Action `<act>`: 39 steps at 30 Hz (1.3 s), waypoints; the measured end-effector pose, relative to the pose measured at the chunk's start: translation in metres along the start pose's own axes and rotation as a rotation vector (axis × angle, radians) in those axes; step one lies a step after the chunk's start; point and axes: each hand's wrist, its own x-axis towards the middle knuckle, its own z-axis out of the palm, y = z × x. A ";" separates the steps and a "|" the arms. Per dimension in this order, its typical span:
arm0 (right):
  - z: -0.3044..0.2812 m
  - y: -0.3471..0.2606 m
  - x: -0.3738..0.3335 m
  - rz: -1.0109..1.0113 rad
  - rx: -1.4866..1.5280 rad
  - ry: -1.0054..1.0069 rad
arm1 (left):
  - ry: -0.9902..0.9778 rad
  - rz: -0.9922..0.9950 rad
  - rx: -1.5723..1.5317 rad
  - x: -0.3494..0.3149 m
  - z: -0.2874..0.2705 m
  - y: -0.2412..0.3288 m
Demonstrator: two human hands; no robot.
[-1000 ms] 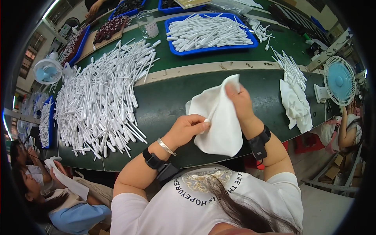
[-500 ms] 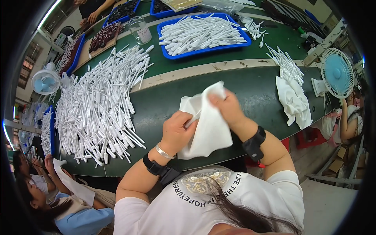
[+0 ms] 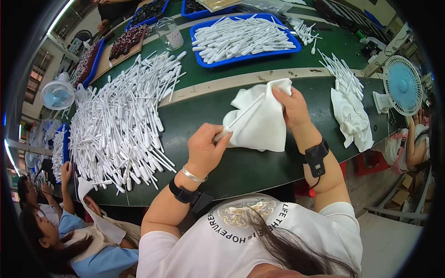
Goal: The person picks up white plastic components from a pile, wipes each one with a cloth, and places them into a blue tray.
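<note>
My left hand (image 3: pixel 208 143) pinches the thicker end of a slim white plastic stick (image 3: pixel 244 113). The stick slants up and right across the face of a white cloth (image 3: pixel 265 125). Up at the cloth's top right corner, my right hand (image 3: pixel 294 107) is closed on the fabric, which hangs over the dark green table. To the left lies a large heap of similar white sticks (image 3: pixel 118 123), each with a fatter end. Several more sticks (image 3: pixel 342 76) lie on the right beside a second crumpled white cloth (image 3: pixel 350 118).
A blue tray (image 3: pixel 202 61) full of white sticks stands beyond the pale table strip (image 3: pixel 220 85). Near it is a clear jar (image 3: pixel 170 36). One fan (image 3: pixel 402 87) stands at right, another (image 3: pixel 58 92) at far left. A co-worker in light blue (image 3: pixel 102 262) sits at lower left.
Both hands have moved up and slightly right with the cloth. The stick, mostly covered by cloth before, now shows along most of its length. The co-worker's raised hand has shifted.
</note>
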 end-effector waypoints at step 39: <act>0.051 0.057 -0.025 -0.075 -0.355 -0.329 | 0.087 -0.422 -0.911 0.010 -0.014 -0.005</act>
